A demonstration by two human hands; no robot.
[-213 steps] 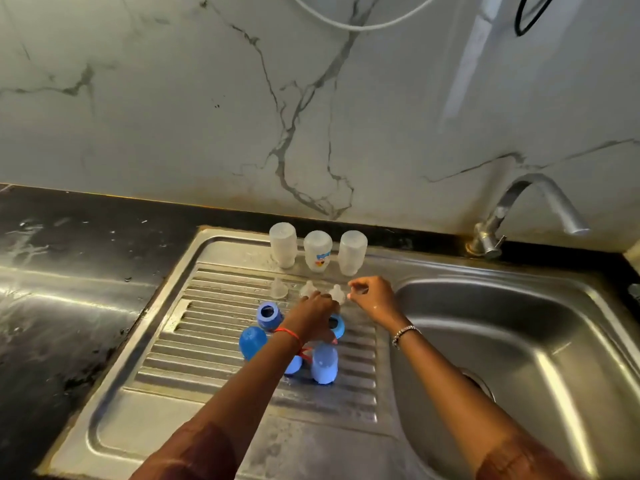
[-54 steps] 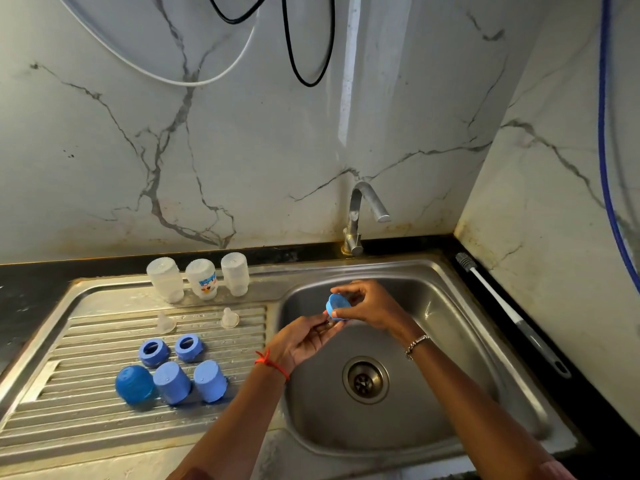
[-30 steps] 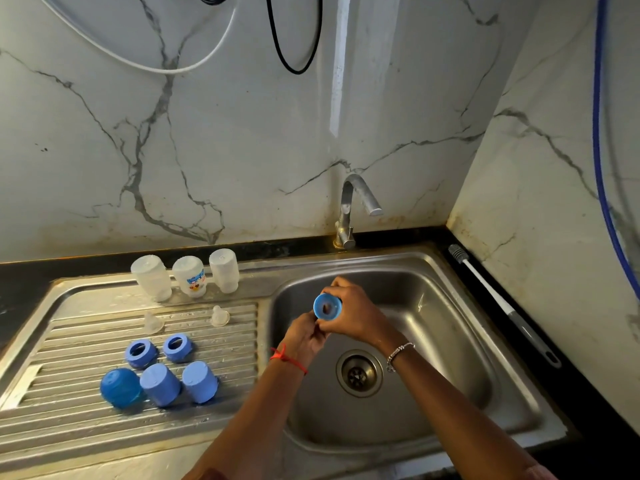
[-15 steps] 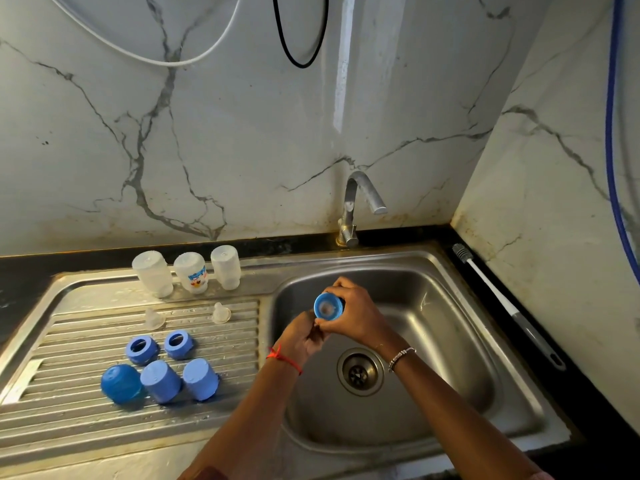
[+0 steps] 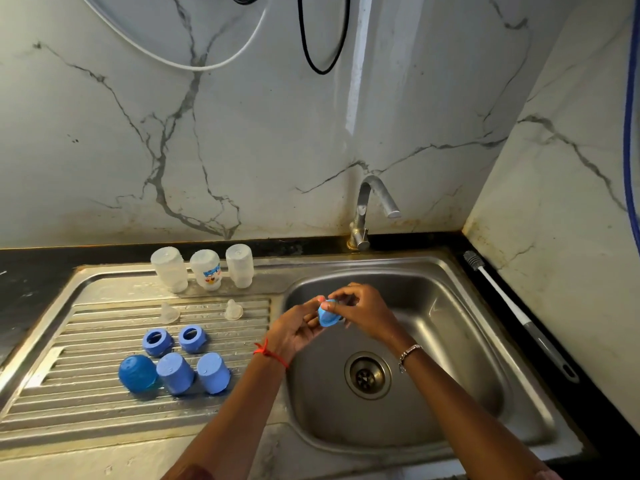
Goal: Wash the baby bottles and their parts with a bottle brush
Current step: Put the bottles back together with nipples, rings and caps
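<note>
Both hands meet over the sink (image 5: 467,271) basin, likely so drips fall toward the drain. The right hand (image 5: 363,308) pinches a blue collar ring (image 5: 328,315) at its rim; the left hand (image 5: 294,329) cups it from below, its grip pressed to the ring's underside, perhaps pushing a teat through, though that part is hidden. Left of the sink, on the ribbed drainer, three bottles (image 5: 205,270) stand upside down to drain, with two teats (image 5: 233,310), two more rings (image 5: 175,338) and three caps (image 5: 175,373) in front of them. The bottle brush (image 5: 512,311) lies idle right of the sink, on the dark desk (image 5: 34,271).
</note>
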